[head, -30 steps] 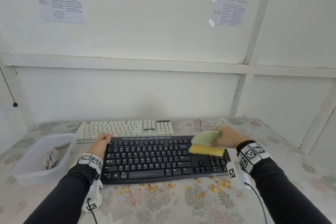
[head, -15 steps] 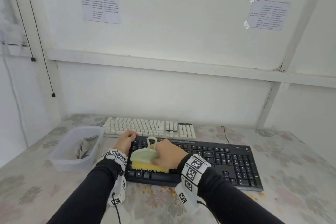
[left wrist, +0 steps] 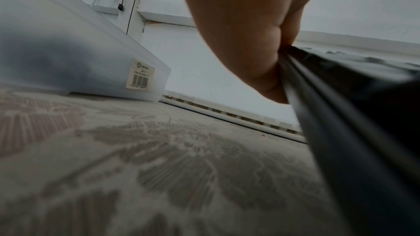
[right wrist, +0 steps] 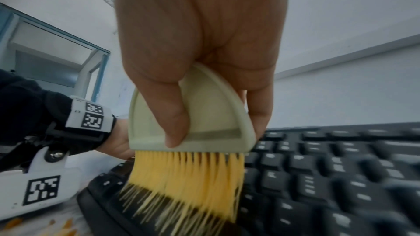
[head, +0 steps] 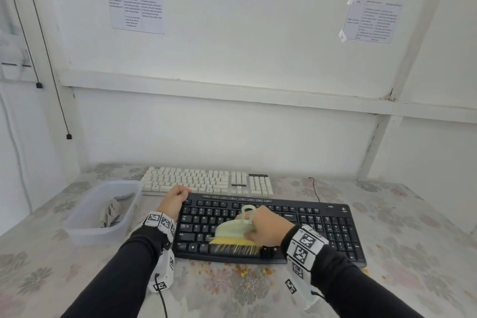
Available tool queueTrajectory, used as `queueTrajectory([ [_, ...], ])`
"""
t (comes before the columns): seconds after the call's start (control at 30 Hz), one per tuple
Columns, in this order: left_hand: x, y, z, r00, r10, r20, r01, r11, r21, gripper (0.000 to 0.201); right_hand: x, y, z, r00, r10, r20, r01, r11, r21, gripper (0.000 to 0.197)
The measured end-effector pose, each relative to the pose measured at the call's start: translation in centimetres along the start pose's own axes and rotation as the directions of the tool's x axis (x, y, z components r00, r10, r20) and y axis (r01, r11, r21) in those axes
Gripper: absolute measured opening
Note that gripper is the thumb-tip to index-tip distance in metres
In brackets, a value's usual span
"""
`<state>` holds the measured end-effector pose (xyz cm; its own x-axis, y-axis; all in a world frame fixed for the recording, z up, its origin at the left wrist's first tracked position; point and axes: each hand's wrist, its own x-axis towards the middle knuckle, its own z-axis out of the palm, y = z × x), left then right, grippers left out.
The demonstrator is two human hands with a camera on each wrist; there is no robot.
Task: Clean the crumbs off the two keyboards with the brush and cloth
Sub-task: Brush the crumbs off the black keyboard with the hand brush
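A black keyboard [head: 309,224] lies near me on the floral tablecloth, a white keyboard [head: 206,183] behind it. My right hand [head: 260,227] grips a pale green brush [head: 232,231] with yellow bristles [right wrist: 181,182], which splay over the keyboard's front left rows. My left hand [head: 174,201] holds the black keyboard's far left corner; in the left wrist view its fingers [left wrist: 254,42] wrap that edge [left wrist: 322,114]. Yellow crumbs [head: 242,271] lie on the cloth in front of the keyboard. A grey cloth [head: 111,212] sits in a clear tub.
The clear plastic tub [head: 85,227] stands left of the keyboards, close to my left wrist. A thin black cable [head: 313,188] runs behind the black keyboard. A white wall rises right behind the table. More crumbs [head: 365,270] lie at the front right.
My right hand carried the brush from the keyboard's right end to its left half, then swept it down to the front rows. The left hand stayed on the corner.
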<state>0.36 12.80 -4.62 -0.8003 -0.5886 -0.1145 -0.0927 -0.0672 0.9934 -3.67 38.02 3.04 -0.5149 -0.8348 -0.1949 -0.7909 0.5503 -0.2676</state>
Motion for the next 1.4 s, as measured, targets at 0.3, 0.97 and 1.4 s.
queueTrajectory([
  [0.3, 0.3, -0.2, 0.2, 1.000, 0.000, -0.015, -0.001, 1.000, -0.029, 0.025, -3.2, 6.1, 0.2, 0.991, 0.124, -0.056, -0.120, 0.990, 0.068, 0.046],
  [0.97, 0.5, -0.4, 0.5, 0.999, 0.012, -0.046, -0.012, 1.000, 0.001, 0.027, -10.4, 16.8, -2.7, 0.880, 0.457, -0.130, -0.452, 0.889, 0.073, 0.040],
  [1.4, 0.9, -0.4, 0.3, 0.999, 0.005, -0.051, -0.004, 1.000, 0.027, 0.027, -12.4, 18.5, -5.1, 0.770, 0.608, -0.194, -0.633, 0.766, -0.113, 0.019],
])
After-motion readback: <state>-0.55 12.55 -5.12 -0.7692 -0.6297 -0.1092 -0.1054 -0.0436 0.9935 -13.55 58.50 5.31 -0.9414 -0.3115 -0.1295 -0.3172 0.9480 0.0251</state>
